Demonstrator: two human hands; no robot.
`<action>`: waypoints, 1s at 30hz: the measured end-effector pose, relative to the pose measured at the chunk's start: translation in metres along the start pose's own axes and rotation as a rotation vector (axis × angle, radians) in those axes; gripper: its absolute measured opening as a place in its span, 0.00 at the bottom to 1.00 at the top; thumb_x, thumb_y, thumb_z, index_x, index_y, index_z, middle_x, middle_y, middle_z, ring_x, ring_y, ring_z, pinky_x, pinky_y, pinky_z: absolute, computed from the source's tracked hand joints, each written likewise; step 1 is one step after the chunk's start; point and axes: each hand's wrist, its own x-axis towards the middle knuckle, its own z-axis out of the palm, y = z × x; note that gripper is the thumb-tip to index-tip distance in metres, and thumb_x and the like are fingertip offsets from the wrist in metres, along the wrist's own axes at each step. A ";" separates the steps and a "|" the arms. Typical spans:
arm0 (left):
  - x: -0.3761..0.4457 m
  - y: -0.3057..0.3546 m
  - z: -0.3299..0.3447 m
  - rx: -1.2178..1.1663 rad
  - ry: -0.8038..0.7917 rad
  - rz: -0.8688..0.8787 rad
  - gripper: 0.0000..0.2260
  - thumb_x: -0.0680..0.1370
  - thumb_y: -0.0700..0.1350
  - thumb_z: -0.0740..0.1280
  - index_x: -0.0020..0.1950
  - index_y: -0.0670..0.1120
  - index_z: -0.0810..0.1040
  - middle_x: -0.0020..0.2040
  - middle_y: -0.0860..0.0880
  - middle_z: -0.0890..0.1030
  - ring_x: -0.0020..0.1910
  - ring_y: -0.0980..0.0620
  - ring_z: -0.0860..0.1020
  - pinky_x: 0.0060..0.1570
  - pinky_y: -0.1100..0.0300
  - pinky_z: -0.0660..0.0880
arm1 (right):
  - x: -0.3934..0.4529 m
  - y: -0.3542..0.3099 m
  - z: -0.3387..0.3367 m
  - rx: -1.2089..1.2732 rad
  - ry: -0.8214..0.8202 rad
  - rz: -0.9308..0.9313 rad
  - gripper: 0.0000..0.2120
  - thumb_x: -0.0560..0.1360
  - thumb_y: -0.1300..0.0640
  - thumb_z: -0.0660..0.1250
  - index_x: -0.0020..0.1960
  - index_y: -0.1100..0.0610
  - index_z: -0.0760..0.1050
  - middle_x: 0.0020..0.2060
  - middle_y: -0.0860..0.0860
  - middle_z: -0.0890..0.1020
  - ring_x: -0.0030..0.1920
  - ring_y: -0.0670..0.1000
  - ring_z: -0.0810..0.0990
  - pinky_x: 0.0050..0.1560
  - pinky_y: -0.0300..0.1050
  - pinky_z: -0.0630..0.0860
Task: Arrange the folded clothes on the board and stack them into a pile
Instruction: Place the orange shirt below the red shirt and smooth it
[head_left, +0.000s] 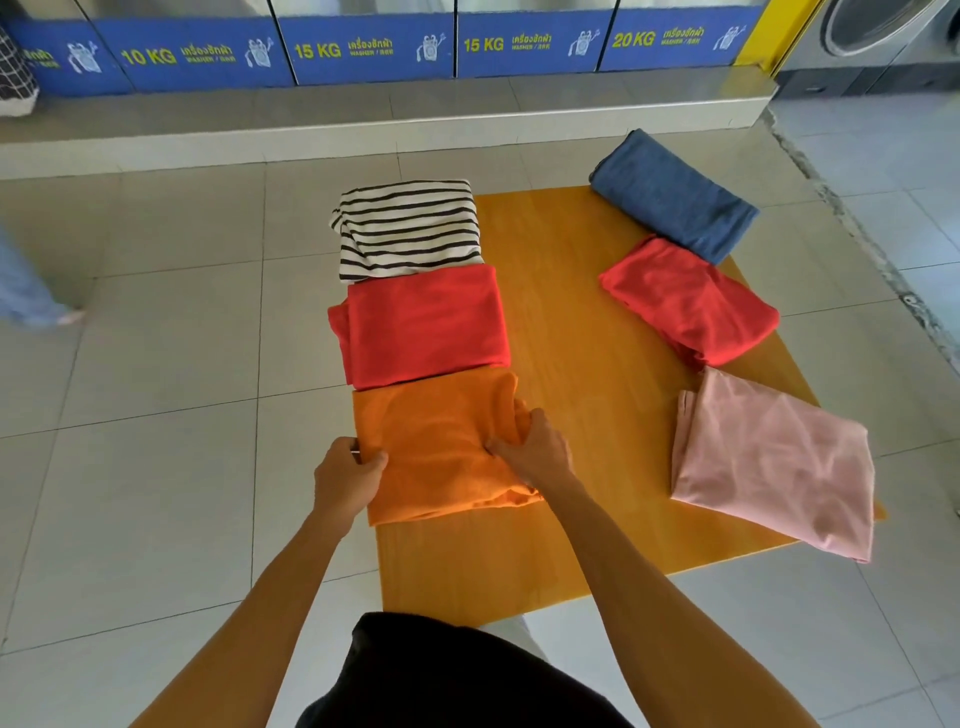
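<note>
On near-left part of yellow board (582, 395) — orange folded cloth (441, 447). Left hand (347, 480) grip pinching its left edge, right hand (535, 452) grip pinching bunched right side. Behind it in row: red cloth (423, 325), striped cloth (408, 228). Pink cloth (769, 462) well apart, at right.

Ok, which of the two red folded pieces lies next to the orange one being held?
The red one in the left column, between the striped piece and the orange piece. The other red one sits in the right column.
</note>
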 end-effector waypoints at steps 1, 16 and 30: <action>0.000 0.000 0.001 0.006 0.015 0.009 0.21 0.77 0.54 0.67 0.64 0.42 0.71 0.60 0.42 0.78 0.56 0.40 0.78 0.57 0.45 0.76 | -0.001 0.000 0.002 -0.010 0.012 -0.010 0.28 0.70 0.43 0.73 0.63 0.56 0.70 0.57 0.54 0.80 0.57 0.59 0.79 0.50 0.53 0.79; 0.026 0.024 -0.005 0.127 0.073 0.048 0.18 0.77 0.53 0.68 0.58 0.41 0.75 0.56 0.41 0.80 0.53 0.41 0.79 0.53 0.49 0.76 | 0.031 -0.014 0.000 -0.109 0.095 -0.045 0.21 0.72 0.46 0.72 0.60 0.54 0.71 0.55 0.55 0.81 0.56 0.59 0.80 0.49 0.51 0.78; -0.040 0.050 0.029 0.054 0.405 0.038 0.20 0.76 0.47 0.68 0.66 0.43 0.71 0.65 0.40 0.71 0.64 0.40 0.70 0.59 0.45 0.73 | 0.011 0.010 -0.031 0.090 0.019 -0.105 0.29 0.69 0.41 0.69 0.63 0.54 0.65 0.56 0.54 0.80 0.54 0.59 0.80 0.52 0.58 0.80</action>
